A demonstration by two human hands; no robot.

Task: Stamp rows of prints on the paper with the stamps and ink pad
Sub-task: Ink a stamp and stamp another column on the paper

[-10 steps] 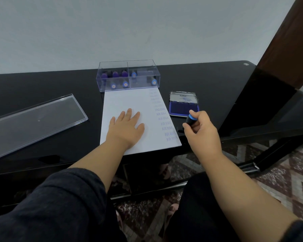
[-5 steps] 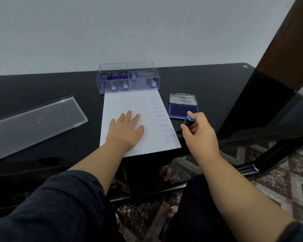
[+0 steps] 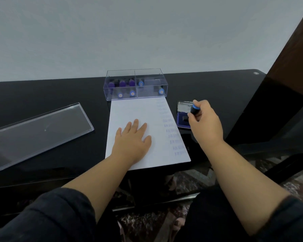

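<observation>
- Re-inking: my right hand (image 3: 205,122) grips the stamp (image 3: 193,109) over the ink pad (image 3: 182,117), just right of the paper (image 3: 129,110).
- My left hand (image 3: 132,138) lies flat, fingers straight, pinning the paper.
- One column printed along the right edge; next: press into the ink, start beside it.

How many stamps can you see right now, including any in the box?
8 visible. One is held by the right hand over the ink pad; seven sit in the clear box: five in its left half, two in its right. More may be hidden behind them.
</observation>
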